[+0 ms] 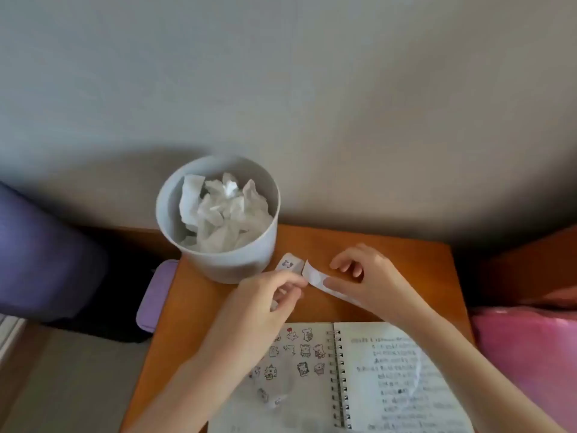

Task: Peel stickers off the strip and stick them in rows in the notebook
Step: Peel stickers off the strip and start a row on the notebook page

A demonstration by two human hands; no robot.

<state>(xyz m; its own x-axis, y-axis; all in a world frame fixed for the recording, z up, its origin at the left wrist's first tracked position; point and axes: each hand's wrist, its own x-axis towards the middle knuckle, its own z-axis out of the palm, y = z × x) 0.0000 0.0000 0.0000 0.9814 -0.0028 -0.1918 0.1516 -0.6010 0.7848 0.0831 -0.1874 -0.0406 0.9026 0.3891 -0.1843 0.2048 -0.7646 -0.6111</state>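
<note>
An open spiral notebook [312, 398] lies at the near edge of the wooden table; its left page carries rows of small cartoon stickers [304, 351], its right page has handwriting. Above it, my right hand [359, 276] holds a white sticker strip [315, 278] with thumb and fingers curled round it. My left hand [271, 292] pinches the strip's left end, where a sticker [288, 264] with a small purple picture stands up from the backing. The strip's tail runs down across the notebook's right page.
A pale grey bin [218, 264] full of crumpled white tissue stands on the table just left of my hands. A purple pouch [156, 295] hangs over the table's left edge. Pink fabric [527, 354] lies to the right. A wall rises behind.
</note>
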